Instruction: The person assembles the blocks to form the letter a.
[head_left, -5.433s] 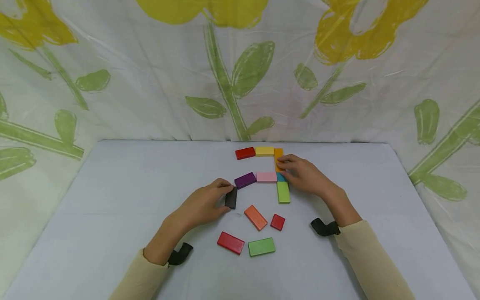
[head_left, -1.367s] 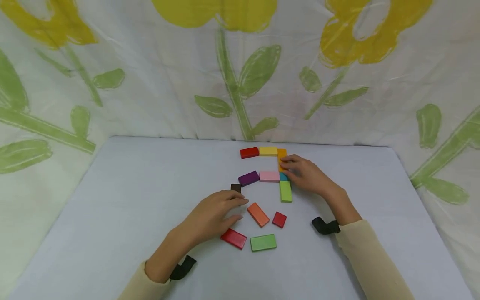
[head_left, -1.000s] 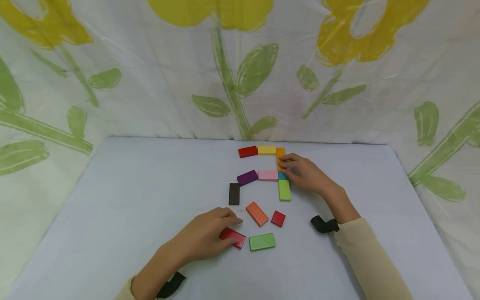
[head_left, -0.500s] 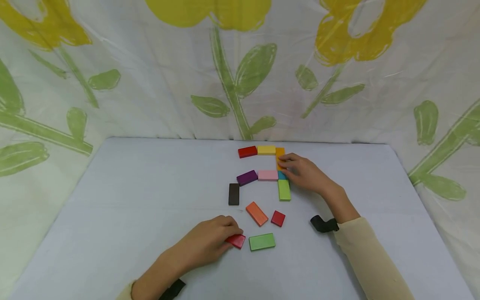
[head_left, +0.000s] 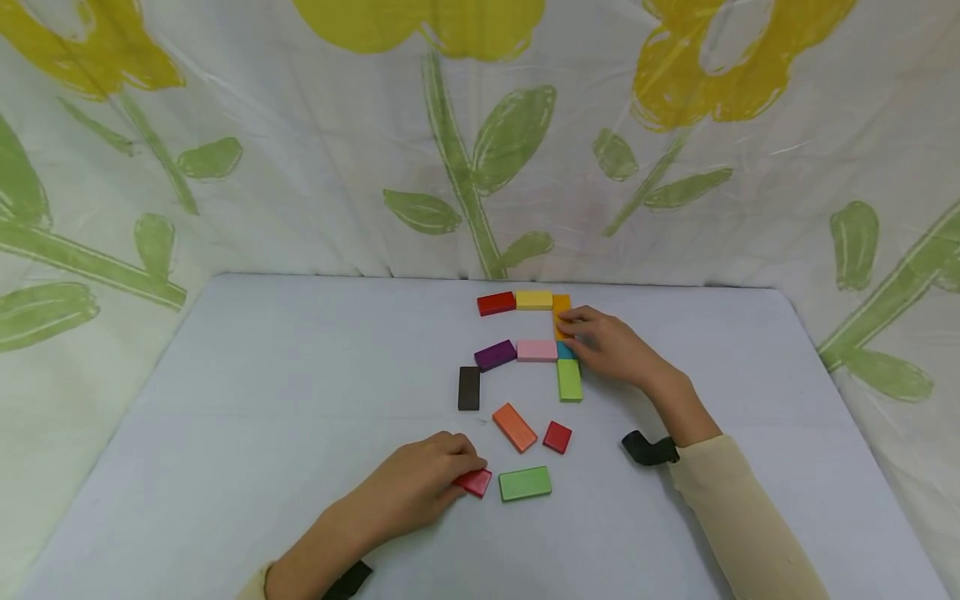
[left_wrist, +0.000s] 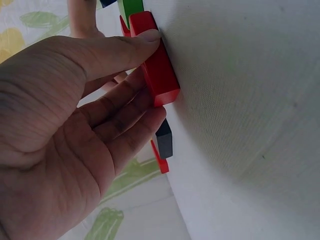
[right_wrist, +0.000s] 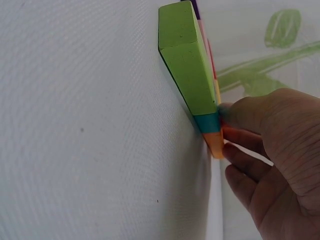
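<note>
My left hand (head_left: 416,483) pinches a red wooden block (head_left: 474,482) at the near middle of the table. In the left wrist view the thumb lies on the upper face of this block (left_wrist: 162,75), with fingers along its other side. Farther back, my right hand (head_left: 618,354) rests at the corner of a block row. Its fingertips touch a yellow-orange block (head_left: 561,305), and the thumb is at a small blue block (head_left: 564,351). Joined to the blue one are a lime block (head_left: 569,381) and a pink block (head_left: 536,351).
A yellow block (head_left: 534,300) and dark red block (head_left: 496,303) continue the far row. Purple (head_left: 495,356) and dark brown (head_left: 468,388) blocks curve left. Nearer lie an orange block (head_left: 514,427), a small red block (head_left: 557,437) and a green block (head_left: 525,483). A flowered cloth (head_left: 322,167) hangs behind.
My left hand has let go of the dark brown block, which now stands straighter below the purple one, moved nearer and taken hold of the red block. The right hand has stayed in place.
</note>
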